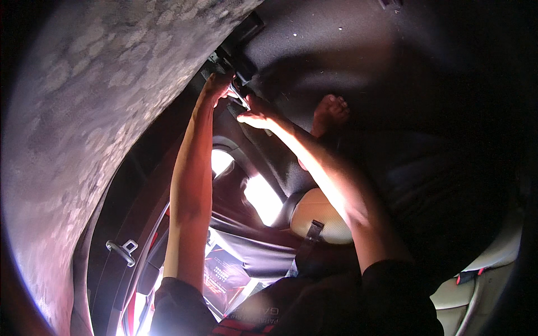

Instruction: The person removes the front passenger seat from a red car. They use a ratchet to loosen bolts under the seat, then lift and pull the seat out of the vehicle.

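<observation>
Both of my arms reach far forward to a dark bracket [242, 68] at the lower edge of a grey patterned fabric surface. My left hand [219, 88] is closed up against it, its fingertips hidden in shadow. Just right of it, my right hand [259, 113] has its thumb stretched out and its other fingers curled. A thin shiny metal bar [240, 97] runs between the hands. The right fingers seem to grip its near end; its exact kind cannot be made out.
The grey patterned fabric [112, 84] fills the left side. A bare foot [332, 112] rests on dark carpet [358, 56] beyond my right forearm. Nearer are a tan perforated pad [316, 213] with a dark strap [314, 231], a metal latch loop [124, 252] and a printed dark panel [224, 277].
</observation>
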Demonstrator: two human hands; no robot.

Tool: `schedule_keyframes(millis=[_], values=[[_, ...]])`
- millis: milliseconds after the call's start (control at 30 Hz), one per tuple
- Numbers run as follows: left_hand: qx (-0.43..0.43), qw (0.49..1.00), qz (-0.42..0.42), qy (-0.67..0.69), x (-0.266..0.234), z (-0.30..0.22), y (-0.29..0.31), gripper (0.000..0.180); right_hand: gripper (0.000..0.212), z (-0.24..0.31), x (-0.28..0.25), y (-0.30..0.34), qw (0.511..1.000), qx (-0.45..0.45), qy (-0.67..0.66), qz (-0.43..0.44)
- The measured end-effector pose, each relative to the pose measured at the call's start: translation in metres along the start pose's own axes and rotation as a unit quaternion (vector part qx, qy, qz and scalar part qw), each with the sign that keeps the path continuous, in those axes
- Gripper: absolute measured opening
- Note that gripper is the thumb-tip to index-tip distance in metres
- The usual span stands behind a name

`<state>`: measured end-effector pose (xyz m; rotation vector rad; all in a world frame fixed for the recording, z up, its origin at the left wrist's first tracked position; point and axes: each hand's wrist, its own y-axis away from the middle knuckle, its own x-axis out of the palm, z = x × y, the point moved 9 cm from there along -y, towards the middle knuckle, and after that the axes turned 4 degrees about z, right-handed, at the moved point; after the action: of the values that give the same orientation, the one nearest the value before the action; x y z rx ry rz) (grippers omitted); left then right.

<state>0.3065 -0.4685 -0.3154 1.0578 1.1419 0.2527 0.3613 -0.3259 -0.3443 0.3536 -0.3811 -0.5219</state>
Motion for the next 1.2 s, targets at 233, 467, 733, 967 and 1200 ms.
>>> schedule_keyframes(millis=[233, 467, 733, 967, 1200], values=[[-0.048, 0.984, 0.083, 0.148, -0.025, 0.04, 0.037, 0.046, 0.029, 0.039, -0.018, 0.014, 0.986, -0.051, 0.125, -0.097], [0.284, 0.914, -0.245, -0.156, -0.042, -0.003, 0.052, 0.034, 0.03, 0.011, -0.057, 0.026, 0.972, -0.059, 0.179, -0.142], [0.243, 0.89, -0.303, -0.239, -0.001, -0.019, 0.04, 0.021, 0.031, -0.022, -0.078, 0.04, 0.961, 0.019, 0.18, -0.208], [0.316, 0.861, -0.275, -0.288, 0.02, -0.039, 0.044, 0.025, 0.031, -0.011, -0.14, 0.067, 0.931, 0.075, 0.148, -0.326], [0.315, 0.866, -0.324, -0.215, 0.018, -0.035, 0.04, 0.023, 0.021, 0.039, -0.198, 0.113, 0.805, -0.068, 0.051, -0.587]])
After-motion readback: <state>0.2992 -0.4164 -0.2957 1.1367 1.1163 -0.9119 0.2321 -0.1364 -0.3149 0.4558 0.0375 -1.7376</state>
